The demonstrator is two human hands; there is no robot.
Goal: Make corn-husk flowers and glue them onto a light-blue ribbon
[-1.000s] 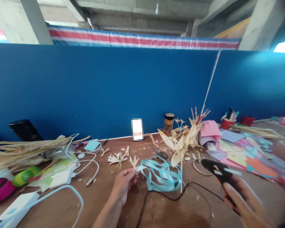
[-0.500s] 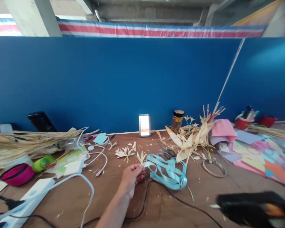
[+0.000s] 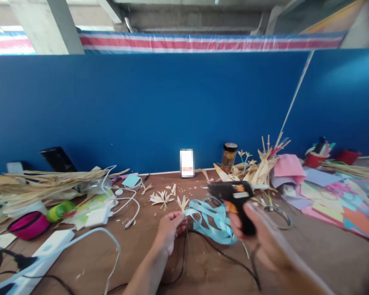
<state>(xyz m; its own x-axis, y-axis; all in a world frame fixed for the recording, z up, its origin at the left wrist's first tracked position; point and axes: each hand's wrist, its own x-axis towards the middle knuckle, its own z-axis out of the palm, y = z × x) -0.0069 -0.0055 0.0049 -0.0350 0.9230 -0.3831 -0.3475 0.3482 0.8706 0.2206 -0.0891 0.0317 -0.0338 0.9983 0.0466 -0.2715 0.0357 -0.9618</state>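
My left hand pinches the base of a small husk flower with pale pointed petals. Light blue ribbon runs from the pinch into a loose heap on the right. In my right hand is a black hot glue gun with an orange trigger, its nozzle toward the left, above the ribbon. Motion blurs this hand a little. Another husk flower lies on the brown tabletop just beyond my left hand. Scissors behind the ribbon are mostly covered by the glue gun.
Dried husks stand near a lidded jar at the back right. Coloured paper spreads over the right side. On the left are a white power strip, a pink pouch and cables. A blue partition closes off the back.
The glue gun has come from the lower right up and left to above the ribbon, and my right hand is now visible on it. My left hand keeps its pinch, nearly still.
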